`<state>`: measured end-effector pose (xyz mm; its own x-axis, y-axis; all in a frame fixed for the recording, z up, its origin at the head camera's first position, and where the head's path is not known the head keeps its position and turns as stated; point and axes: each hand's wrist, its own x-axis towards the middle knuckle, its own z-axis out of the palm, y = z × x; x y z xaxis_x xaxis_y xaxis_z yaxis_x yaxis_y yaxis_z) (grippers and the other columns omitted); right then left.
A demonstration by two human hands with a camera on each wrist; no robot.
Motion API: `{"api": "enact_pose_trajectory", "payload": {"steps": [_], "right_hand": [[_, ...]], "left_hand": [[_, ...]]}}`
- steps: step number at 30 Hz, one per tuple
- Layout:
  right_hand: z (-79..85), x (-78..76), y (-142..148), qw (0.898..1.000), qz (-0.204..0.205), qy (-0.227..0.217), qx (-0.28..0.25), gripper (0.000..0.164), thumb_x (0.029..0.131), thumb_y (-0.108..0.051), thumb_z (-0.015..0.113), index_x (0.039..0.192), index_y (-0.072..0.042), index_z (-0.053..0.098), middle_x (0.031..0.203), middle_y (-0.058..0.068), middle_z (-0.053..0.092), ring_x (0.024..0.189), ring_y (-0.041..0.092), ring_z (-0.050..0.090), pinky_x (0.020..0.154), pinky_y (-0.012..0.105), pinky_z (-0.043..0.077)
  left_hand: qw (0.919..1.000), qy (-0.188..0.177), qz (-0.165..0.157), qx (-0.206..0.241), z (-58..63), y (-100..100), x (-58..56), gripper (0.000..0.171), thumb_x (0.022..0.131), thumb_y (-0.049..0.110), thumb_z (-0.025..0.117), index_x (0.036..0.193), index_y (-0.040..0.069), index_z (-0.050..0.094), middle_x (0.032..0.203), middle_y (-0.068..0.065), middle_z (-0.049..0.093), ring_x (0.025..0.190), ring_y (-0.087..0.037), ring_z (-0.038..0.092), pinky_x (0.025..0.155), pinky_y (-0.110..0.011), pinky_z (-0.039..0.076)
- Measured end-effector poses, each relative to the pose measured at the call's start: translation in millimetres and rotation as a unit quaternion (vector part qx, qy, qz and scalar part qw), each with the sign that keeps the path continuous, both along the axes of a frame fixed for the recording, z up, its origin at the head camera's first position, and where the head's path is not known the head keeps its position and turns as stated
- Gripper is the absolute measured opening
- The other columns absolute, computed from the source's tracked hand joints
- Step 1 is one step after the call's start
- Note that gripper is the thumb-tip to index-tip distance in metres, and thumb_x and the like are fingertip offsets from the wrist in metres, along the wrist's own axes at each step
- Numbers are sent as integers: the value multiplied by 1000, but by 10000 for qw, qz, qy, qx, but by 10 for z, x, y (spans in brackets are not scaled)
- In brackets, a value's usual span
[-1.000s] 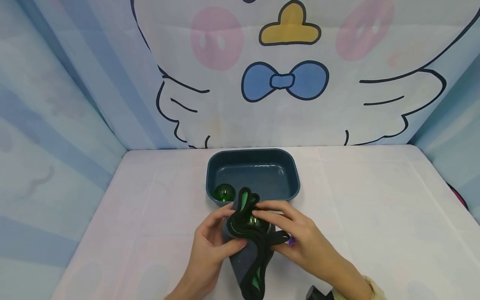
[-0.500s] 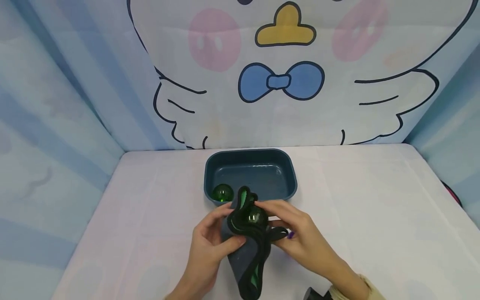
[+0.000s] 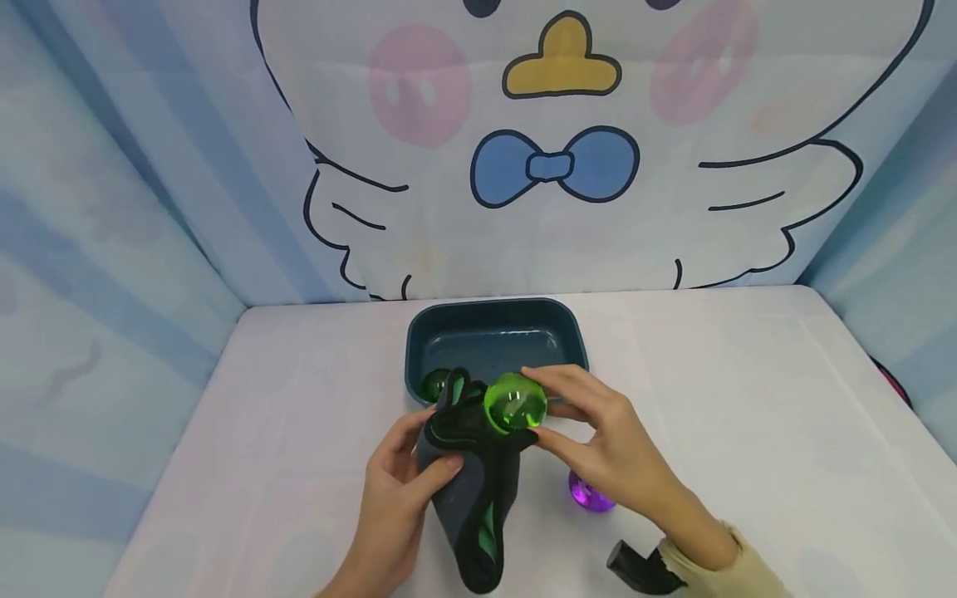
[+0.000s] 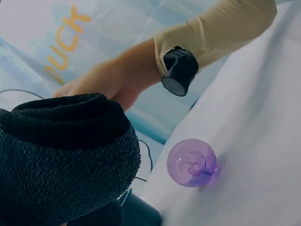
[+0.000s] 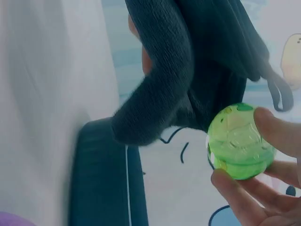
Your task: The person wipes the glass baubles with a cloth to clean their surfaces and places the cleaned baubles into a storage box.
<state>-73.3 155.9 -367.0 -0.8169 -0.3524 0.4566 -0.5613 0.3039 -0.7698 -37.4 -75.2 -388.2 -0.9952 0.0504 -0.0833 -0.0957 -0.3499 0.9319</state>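
Observation:
My left hand [image 3: 390,502] grips a dark grey fleecy fabric item [image 3: 453,490] with black edging and green lining, its kind unclear; the thumb lies on its front. At its upper right, my right hand [image 3: 616,436] pinches a clear bright green ball [image 3: 516,403] between fingers and thumb. In the right wrist view the green ball [image 5: 241,141] sits at the fingertips, just below the dark fabric [image 5: 162,70]. A purple see-through ball [image 4: 192,163] rests on the table, partly behind the right hand in the head view.
A dark blue basin [image 3: 581,353] stands behind the hands, with a darker green ball [image 3: 434,384] in its near left corner, partly covered by the fabric. A black wrist-worn device [image 3: 645,571] is by the right sleeve. Printed curtains [image 3: 112,208] enclose the table [image 3: 710,374].
The green ball has come out of the fabric's opening and up to the right in my right hand. The fabric has shifted left with my left hand, and more of the purple ball shows.

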Motion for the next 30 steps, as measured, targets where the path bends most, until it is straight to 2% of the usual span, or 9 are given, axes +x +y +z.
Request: {"api": "enact_pose_trajectory", "payload": {"steps": [6, 14, 23, 30], "right_hand": [[-59, -119, -28, 9987, -341, 13, 368, 60, 81, -9, 81, 137, -13, 59, 126, 2, 62, 113, 18, 63, 87, 30, 58], [-186, -291, -94, 9961, -496, -248, 680, 58, 85, -14, 78, 138, -4, 56, 127, 10, 60, 112, 22, 65, 87, 29, 58], [-270, -439, -167, 9902, -793, -326, 1103, 59, 87, -22, 77, 139, -6, 55, 128, 11, 60, 112, 23, 65, 87, 32, 58], [-322, -563, -271, 9873, -905, -374, 1253, 60, 86, -22, 77, 139, -3, 55, 126, 13, 60, 109, 26, 65, 87, 34, 59]], "left_hand": [[9998, -144, 27, -153, -70, -76, 27, 52, 80, -7, 74, 128, 6, 58, 133, -9, 55, 116, -22, 61, 88, -29, 56], [9980, -438, 46, -458, -135, -140, 56, 52, 77, -5, 77, 125, 2, 58, 136, -11, 52, 121, -26, 57, 94, -29, 54], [9968, -557, -29, -567, -176, -166, 99, 53, 77, -2, 78, 126, 1, 58, 136, -12, 54, 129, -25, 51, 100, -27, 49], [9957, -538, 118, -751, -166, -197, 102, 54, 78, 0, 79, 127, 3, 58, 137, -10, 52, 127, -26, 52, 99, -29, 50]]}}
